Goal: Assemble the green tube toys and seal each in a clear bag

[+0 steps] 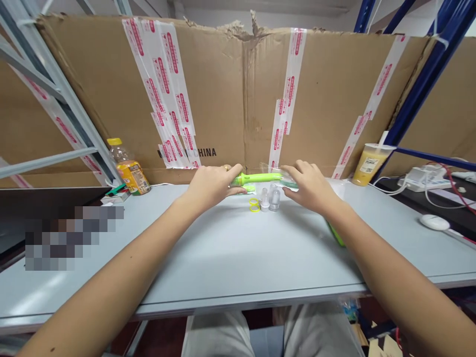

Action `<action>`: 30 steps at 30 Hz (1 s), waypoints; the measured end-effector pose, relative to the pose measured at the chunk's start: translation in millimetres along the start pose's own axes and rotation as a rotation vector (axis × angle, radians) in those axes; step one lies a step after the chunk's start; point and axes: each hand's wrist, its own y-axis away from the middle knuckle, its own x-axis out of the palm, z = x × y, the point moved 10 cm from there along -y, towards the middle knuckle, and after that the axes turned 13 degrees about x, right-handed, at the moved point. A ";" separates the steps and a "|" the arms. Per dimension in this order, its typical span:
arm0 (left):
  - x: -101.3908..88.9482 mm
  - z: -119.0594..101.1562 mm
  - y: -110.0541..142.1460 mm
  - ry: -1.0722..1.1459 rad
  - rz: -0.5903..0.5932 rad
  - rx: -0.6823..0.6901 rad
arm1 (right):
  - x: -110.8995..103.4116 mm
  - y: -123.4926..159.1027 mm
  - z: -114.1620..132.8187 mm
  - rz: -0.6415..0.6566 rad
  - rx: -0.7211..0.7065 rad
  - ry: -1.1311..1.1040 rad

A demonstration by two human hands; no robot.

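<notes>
A lime-green brush [262, 177] lies level between my hands near the back of the table, with clear plastic around it. Its left end, where bristles seem to show, is gripped by my left hand [211, 184], thumb and fingers closed. My right hand [309, 184] pinches the plastic wrapping [288, 174] at the other end. Just below stand a clear bottle-shaped piece [274, 198] and a smaller clear piece with a whitish base [264, 201]. Beside them are yellow rings [254, 205]. Partly behind my right forearm lies a green item [335, 233], its kind hidden.
A cardboard wall [219, 99] with printed tape rises behind the grey table [238, 263]. At left stands a yellow-capped bottle [130, 168]; at right, a cup with a straw [372, 163]. Further right are a white mouse [434, 222] and a power strip [427, 177] with cables.
</notes>
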 end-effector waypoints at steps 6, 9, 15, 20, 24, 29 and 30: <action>2.1 -24.8 3.9 -0.008 -0.007 0.054 | 5.1 6.2 6.5 0.037 -0.084 -0.090; 6.5 -32.1 8.0 0.007 0.002 0.087 | 8.8 8.3 10.5 0.073 -0.105 -0.081; 11.8 -27.2 16.9 0.172 -0.098 0.083 | 12.0 9.8 5.7 0.135 -0.022 -0.080; 4.0 -21.2 19.6 0.492 -0.326 0.076 | 16.4 11.1 8.2 0.168 0.013 -0.028; 5.4 -11.1 23.4 0.778 -0.445 -0.097 | 17.6 12.6 16.0 0.196 -0.003 -0.038; 10.1 -11.7 23.7 1.026 -0.516 -0.153 | 18.1 15.3 23.4 0.242 -0.024 -0.095; 10.9 -11.5 23.8 1.079 -0.537 -0.155 | 17.9 15.6 23.9 0.245 -0.024 -0.109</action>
